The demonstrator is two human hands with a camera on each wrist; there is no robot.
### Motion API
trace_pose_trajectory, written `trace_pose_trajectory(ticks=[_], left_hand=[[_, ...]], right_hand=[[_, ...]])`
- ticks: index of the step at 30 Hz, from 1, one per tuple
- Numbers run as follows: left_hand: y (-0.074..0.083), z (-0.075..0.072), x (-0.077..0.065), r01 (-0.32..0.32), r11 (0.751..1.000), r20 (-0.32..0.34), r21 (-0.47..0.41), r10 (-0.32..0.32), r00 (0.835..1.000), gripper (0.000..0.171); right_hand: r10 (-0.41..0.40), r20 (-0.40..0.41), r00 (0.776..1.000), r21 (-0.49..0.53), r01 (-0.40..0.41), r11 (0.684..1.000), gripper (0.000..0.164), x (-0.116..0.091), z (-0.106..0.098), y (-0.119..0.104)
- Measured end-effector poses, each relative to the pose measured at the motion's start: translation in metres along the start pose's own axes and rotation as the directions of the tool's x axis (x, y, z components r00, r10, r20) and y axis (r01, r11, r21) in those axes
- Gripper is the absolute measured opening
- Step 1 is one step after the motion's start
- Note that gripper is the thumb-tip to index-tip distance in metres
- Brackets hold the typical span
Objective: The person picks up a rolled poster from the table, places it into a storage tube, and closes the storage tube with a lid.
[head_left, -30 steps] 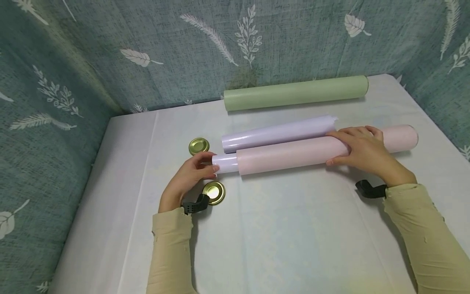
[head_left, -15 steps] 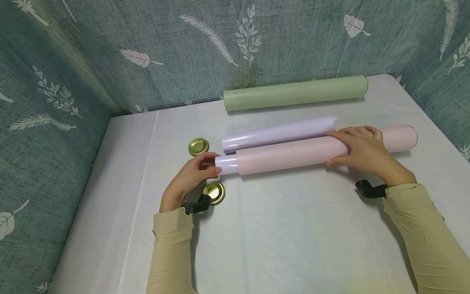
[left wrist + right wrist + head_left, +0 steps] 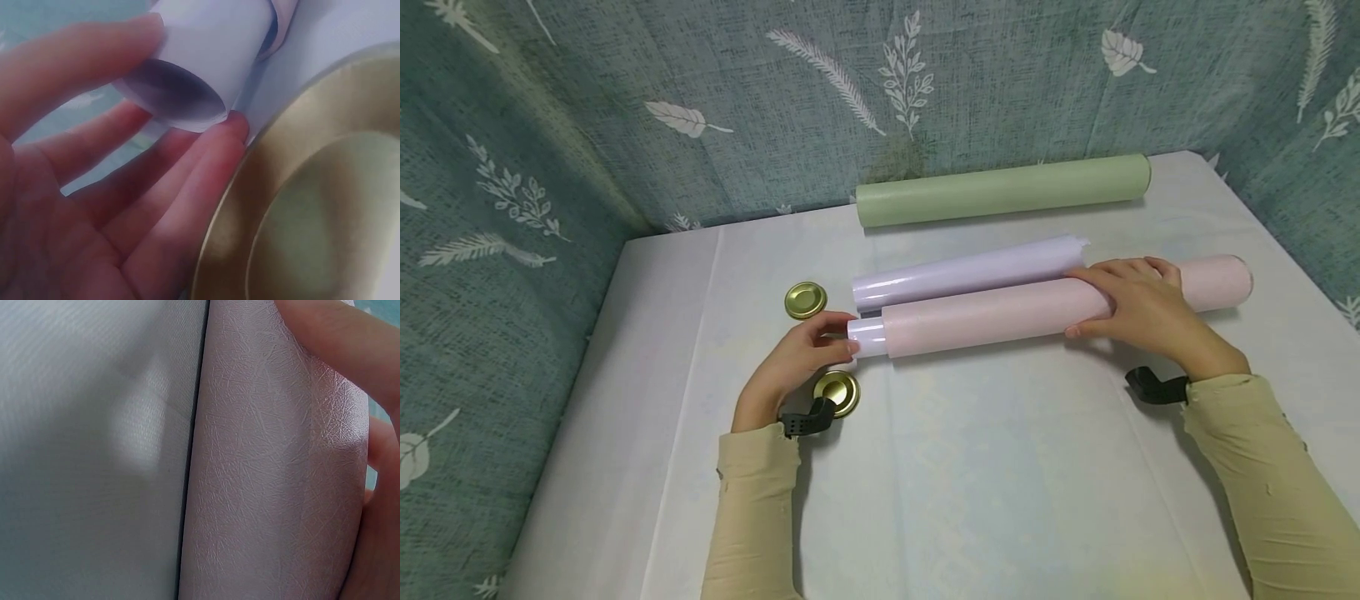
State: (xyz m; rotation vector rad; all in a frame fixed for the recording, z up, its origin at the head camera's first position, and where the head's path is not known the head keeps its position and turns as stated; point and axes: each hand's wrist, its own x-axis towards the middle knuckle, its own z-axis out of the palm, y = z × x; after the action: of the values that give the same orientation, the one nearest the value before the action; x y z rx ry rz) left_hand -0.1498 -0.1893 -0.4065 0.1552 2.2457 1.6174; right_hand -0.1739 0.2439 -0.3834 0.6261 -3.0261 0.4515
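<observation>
A pink tube (image 3: 985, 318) lies across the table, its left end open. From that end a short length of rolled glossy lilac paper (image 3: 868, 337) sticks out. My left hand (image 3: 801, 358) holds this roll's outer end, thumb on one side and fingers on the other; the left wrist view shows the roll's hollow mouth (image 3: 175, 94) between them. Toward the tube's right part, my right hand (image 3: 1138, 308) grips it from above, with the thumb on the near side. In the right wrist view the tube's textured pink surface (image 3: 269, 462) runs beneath the thumb.
Behind the pink tube lies another lilac paper roll (image 3: 962, 271) with a ragged right end. A green tube (image 3: 1003, 192) rests farther back, near the curtain (image 3: 737, 75). Two gold lids, one behind (image 3: 806, 300) and one in front (image 3: 837, 392), flank my left hand.
My left hand has moved slightly to the right, and the lilac roll has slid farther into the pink tube, so less sticks out. My right hand has stayed in place.
</observation>
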Motion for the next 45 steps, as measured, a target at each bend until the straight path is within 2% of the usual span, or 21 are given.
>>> trace_pose_trajectory(ticks=[6,13,22,23,32,38,45], left_hand=[[0.003,0.004,0.002,0.013,0.998,-0.014,0.054,-0.012,1.0,0.05],[0.006,0.009,0.004,0.028,0.997,0.0,0.069,-0.028,1.0,0.05],[0.006,0.013,0.006,0.002,0.997,0.018,0.081,-0.003,1.0,0.049],[0.01,0.013,0.004,0.005,0.997,0.02,0.081,-0.007,1.0,0.048],[0.007,0.015,0.006,-0.003,0.992,0.005,0.122,0.002,1.0,0.049],[0.008,0.018,0.008,0.016,0.992,0.005,0.123,-0.017,1.0,0.049],[0.011,0.021,0.008,0.026,0.996,0.013,0.082,-0.027,1.0,0.043]], right_hand=[[0.002,0.002,1.0,0.0,-0.002,1.0,0.083,-0.001,0.0,0.0],[0.001,0.002,1.0,0.004,-0.001,1.0,0.083,-0.001,0.0,0.0],[-0.004,0.0,1.0,0.003,0.004,1.0,0.083,0.0,-0.001,-0.001],[-0.004,0.0,1.0,0.002,0.004,1.0,0.083,0.0,-0.001,-0.001],[0.002,0.01,1.0,0.002,-0.002,1.0,0.083,0.0,-0.001,-0.001],[0.001,0.012,1.0,0.006,-0.001,1.0,0.083,0.0,0.0,0.0],[0.003,0.007,1.0,0.01,-0.003,1.0,0.082,0.0,0.0,-0.001]])
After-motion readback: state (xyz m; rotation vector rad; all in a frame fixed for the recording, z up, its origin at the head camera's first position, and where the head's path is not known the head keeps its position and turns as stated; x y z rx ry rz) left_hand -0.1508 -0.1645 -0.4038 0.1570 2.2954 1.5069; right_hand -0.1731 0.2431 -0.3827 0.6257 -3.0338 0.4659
